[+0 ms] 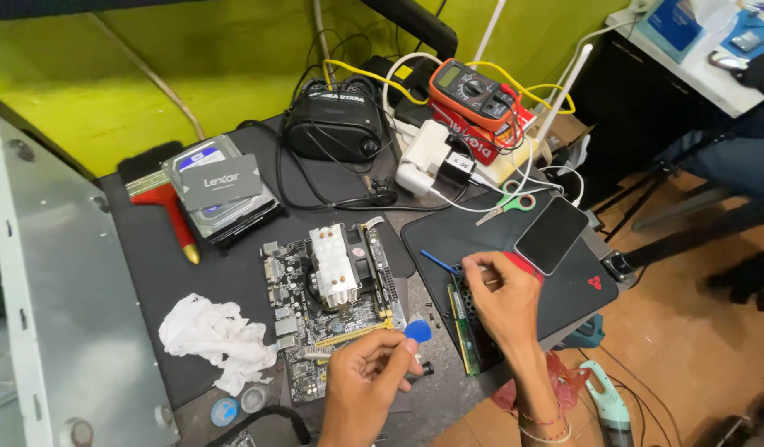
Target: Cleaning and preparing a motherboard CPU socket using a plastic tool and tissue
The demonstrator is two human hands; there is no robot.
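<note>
Down near the table's front edge, the left hand [361,389] pinched a small round blue plastic pick [417,332] between thumb and fingertips [408,346], w/ the pick poking up just past the tips, beside the green motherboard with its silver finned cooler [332,285]. To the right, the right hand [502,302] was clenched on a thin blue-handled tool [440,262], its handle sticking out left of the fingers, over a green memory stick [461,327] on the black mat [473,232]. A crumpled white tissue [212,335] lay far left.

Dark phone screen [551,234] on mat; red box [469,136] under multimeter.
</note>
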